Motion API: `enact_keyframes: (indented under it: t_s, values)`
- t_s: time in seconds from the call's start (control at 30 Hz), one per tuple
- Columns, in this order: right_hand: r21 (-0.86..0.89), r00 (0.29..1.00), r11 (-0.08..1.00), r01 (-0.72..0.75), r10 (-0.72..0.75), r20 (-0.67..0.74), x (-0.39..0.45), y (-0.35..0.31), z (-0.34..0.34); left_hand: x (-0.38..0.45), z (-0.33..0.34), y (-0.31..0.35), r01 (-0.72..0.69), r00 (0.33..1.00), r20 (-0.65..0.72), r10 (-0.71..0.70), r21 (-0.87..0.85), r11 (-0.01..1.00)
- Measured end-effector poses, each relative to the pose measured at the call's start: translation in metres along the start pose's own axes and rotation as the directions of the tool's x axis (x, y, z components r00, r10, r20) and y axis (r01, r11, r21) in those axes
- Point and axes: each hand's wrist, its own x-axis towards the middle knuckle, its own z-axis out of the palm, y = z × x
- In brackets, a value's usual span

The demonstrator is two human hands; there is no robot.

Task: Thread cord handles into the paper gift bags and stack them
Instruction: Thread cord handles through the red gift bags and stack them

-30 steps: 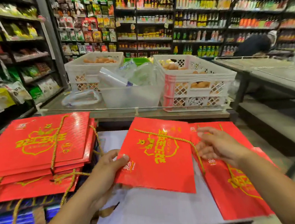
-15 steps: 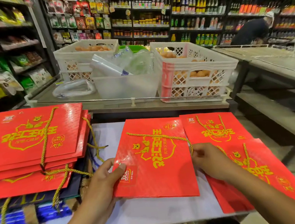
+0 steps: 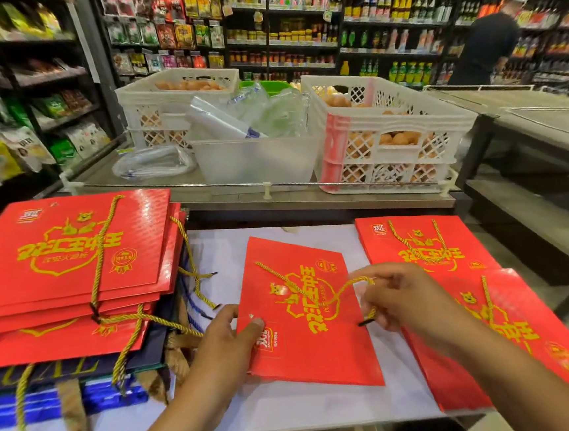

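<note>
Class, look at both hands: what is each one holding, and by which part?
The right hand pinches the gold cord near its black-tipped end. The left hand holds the middle red bag by its left edge, thumb on top.

two white lattice plastic crates [image 3: 385,131] holding brown eggs stand on a grey metal counter [image 3: 309,197], with a clear plastic tub [image 3: 258,164] of crumpled plastic bags between them. dark shelves of bottles [image 3: 396,16] and packets fill the background, where a person in dark clothes [image 3: 488,46] stands.
</note>
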Motion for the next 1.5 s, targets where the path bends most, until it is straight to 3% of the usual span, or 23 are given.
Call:
enact_keyframes:
  t_s: [0.1, 0.17, 0.27, 0.4, 0.63, 0.77, 0.87, 0.93, 1.03, 1.17, 1.5]
  values:
    - [0.116, 0.995, 0.989, -0.096, 0.097, -0.006, 0.009, 0.011, 0.019, -0.004, 0.004, 0.005, 0.052, 0.992, 0.110, -0.059, 0.069, 0.996]
    - [0.139, 0.990, 0.980, -0.139, 0.142, -0.009, 0.013, 0.020, 0.027, -0.010, 0.000, 0.008, 0.003, 0.988, 0.151, -0.035, 0.208, 0.978]
    - [0.028, 0.988, 0.991, -0.130, 0.132, -0.085, 0.014, 0.032, 0.031, -0.017, -0.012, 0.011, -0.155, 0.984, 0.155, 0.083, 0.542, 0.826]
    - [-0.032, 0.985, 0.992, -0.120, 0.115, -0.129, 0.005, 0.034, 0.029, -0.020, -0.019, 0.013, -0.219, 0.975, 0.137, 0.173, 0.685, 0.695]
    - [0.212, 0.936, 0.915, -0.342, 0.312, 0.163, -0.011, 0.021, 0.033, -0.014, -0.012, 0.001, -0.264, 0.962, 0.118, 0.246, 0.628, 0.732]
    - [0.323, 0.874, 0.841, -0.435, 0.308, 0.376, -0.018, 0.017, 0.033, -0.011, -0.012, -0.006, -0.268, 0.960, 0.097, 0.261, 0.575, 0.773]
    - [0.389, 0.887, 0.825, -0.410, 0.261, 0.382, -0.019, 0.018, 0.039, -0.016, -0.011, -0.011, -0.317, 0.935, 0.059, 0.350, 0.579, 0.751]
    - [0.420, 0.905, 0.824, -0.381, 0.240, 0.351, -0.018, 0.019, 0.045, -0.024, -0.010, -0.010, -0.446, 0.867, 0.073, 0.493, 0.555, 0.702]
    - [0.428, 0.917, 0.831, -0.357, 0.224, 0.330, -0.018, 0.019, 0.057, -0.036, -0.009, -0.005, -0.640, 0.758, 0.236, 0.608, 0.455, 0.619]
    - [0.456, 0.906, 0.802, -0.385, 0.237, 0.350, -0.019, 0.020, 0.070, -0.039, -0.008, -0.008, -0.748, 0.663, 0.425, 0.616, 0.404, 0.526]
    - [0.509, 0.909, 0.761, -0.402, 0.263, 0.324, -0.025, 0.018, 0.074, -0.032, -0.010, -0.013, -0.702, 0.712, 0.439, 0.547, 0.440, 0.560]
